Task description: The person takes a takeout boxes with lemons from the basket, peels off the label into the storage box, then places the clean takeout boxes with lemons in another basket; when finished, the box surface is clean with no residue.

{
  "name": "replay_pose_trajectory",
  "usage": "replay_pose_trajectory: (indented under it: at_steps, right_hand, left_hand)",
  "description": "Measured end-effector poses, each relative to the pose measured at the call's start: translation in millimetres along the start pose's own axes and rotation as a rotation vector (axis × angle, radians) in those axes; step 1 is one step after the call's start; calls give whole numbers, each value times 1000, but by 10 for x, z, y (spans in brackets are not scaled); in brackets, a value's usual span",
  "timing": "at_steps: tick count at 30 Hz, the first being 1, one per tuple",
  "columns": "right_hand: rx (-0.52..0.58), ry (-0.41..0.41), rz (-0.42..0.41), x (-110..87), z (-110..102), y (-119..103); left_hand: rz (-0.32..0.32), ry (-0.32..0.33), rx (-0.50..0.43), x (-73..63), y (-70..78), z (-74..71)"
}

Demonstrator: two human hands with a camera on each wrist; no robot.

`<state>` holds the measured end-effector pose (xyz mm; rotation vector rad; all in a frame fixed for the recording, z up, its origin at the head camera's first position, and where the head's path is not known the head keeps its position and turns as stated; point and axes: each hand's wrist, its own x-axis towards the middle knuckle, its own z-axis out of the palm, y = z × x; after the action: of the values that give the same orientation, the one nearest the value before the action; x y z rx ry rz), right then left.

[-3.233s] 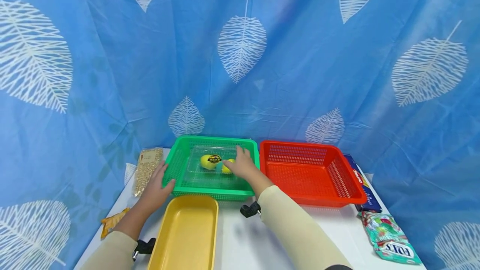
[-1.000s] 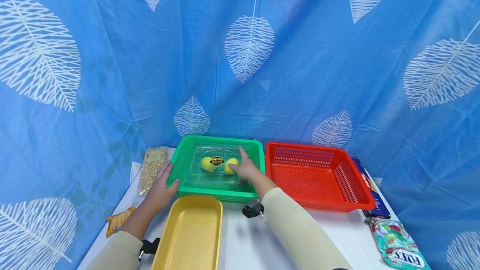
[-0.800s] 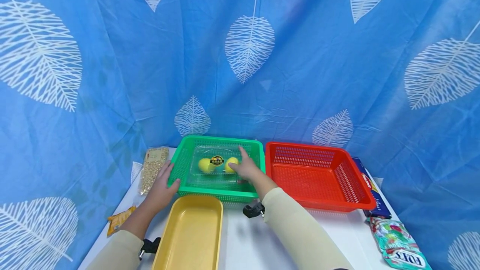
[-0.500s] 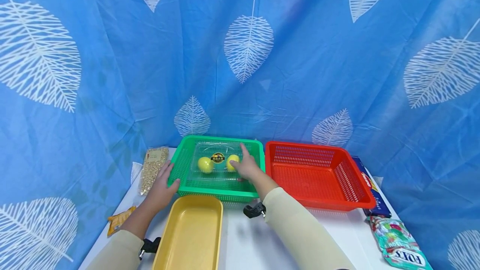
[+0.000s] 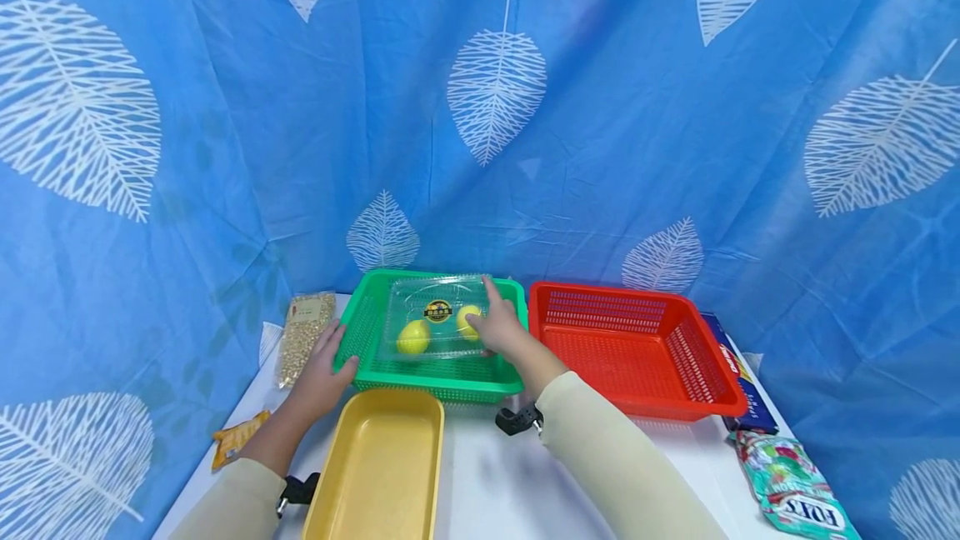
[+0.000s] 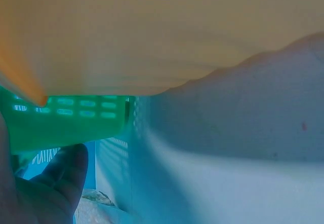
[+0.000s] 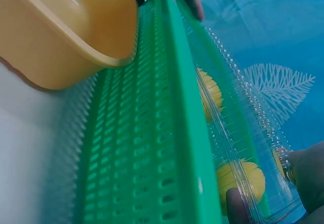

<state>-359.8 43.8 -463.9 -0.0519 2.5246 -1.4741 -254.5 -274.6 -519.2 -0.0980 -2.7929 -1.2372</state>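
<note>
In the head view, my right hand (image 5: 498, 327) grips the right end of a clear plastic fruit box (image 5: 438, 340) with a black and gold label. Two round yellow fruits (image 5: 412, 337) show through its lid. The box is tilted over the green basket (image 5: 427, 390), its back edge near the basket's far rim. In the right wrist view, my right thumb lies on the box's near side and other fingers on its far side. My left hand (image 5: 318, 377) holds the green basket's left rim near its front corner; the left wrist view shows part of that hand (image 6: 58, 183) beside the basket wall.
A yellow tray (image 5: 378, 465) stands in front of the green basket. Right of it is a red basket (image 5: 607, 352). A bag of pale grains (image 5: 306, 336) and a small orange packet (image 5: 238, 440) lie left. A blue box (image 5: 750, 398) and a green FOX'S bag (image 5: 791, 482) lie right.
The fruit box has risen and tilted in the green basket, and the right hand has moved up with it. The fruits have shifted apart inside. The left hand stays on the rim.
</note>
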Motion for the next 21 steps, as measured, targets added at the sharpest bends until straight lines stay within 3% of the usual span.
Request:
replay_pose_trajectory:
  at_steps: [9,21]
  right_hand:
    - [-6,-22,-28,-165,-163,-52]
    - [1,-55,-19,-610,-557,-181]
  left_hand:
    - [-6,-11,10,7,9,4]
    - [0,-8,22,17,8,-6]
